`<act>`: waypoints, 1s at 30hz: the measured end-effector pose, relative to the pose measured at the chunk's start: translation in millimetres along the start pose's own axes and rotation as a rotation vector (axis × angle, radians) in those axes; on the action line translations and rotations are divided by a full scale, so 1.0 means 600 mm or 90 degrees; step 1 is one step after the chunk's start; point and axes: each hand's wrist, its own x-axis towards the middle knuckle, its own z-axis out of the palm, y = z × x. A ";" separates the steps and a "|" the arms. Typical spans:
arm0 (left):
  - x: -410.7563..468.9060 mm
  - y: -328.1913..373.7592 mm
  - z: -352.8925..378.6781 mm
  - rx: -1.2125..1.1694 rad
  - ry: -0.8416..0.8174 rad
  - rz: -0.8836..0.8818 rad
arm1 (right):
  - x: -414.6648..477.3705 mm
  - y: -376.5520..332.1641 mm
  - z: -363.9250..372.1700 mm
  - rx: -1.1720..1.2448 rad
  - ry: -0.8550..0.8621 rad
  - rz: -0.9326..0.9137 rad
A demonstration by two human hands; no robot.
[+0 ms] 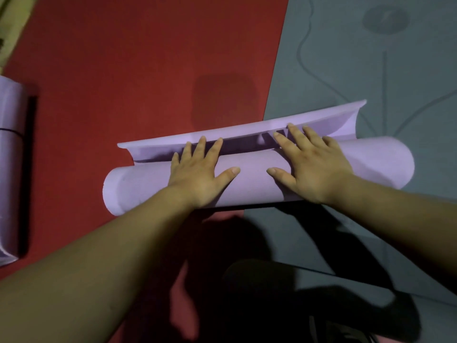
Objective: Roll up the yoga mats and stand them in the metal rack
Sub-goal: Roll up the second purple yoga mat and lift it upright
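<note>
A lilac yoga mat [138, 184] lies across the floor as a thick roll, its last flap curling up along the far side. My left hand [197, 172] presses flat on the roll left of centre, fingers spread over the top edge. My right hand [314, 164] presses on the roll right of centre, fingertips reaching into the gap under the flap. A red mat [128, 78] lies flat beneath the roll's left half, and a grey mat [385, 70] with a flower print lies under its right half. The metal rack is out of view.
Another lilac rolled mat [10, 169] lies at the left edge on the red mat. A strip of yellow-green surface [12, 26] shows at the top left corner. Dark shadows cover the floor near my body at the bottom.
</note>
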 end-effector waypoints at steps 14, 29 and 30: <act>-0.033 -0.029 0.037 0.049 0.044 0.095 | 0.006 0.016 -0.008 -0.029 -0.008 -0.051; 0.006 -0.029 0.002 0.090 0.057 0.091 | 0.013 0.030 -0.014 -0.100 0.017 -0.144; 0.003 -0.032 -0.003 0.089 0.043 0.107 | 0.008 0.029 -0.021 -0.082 0.001 -0.147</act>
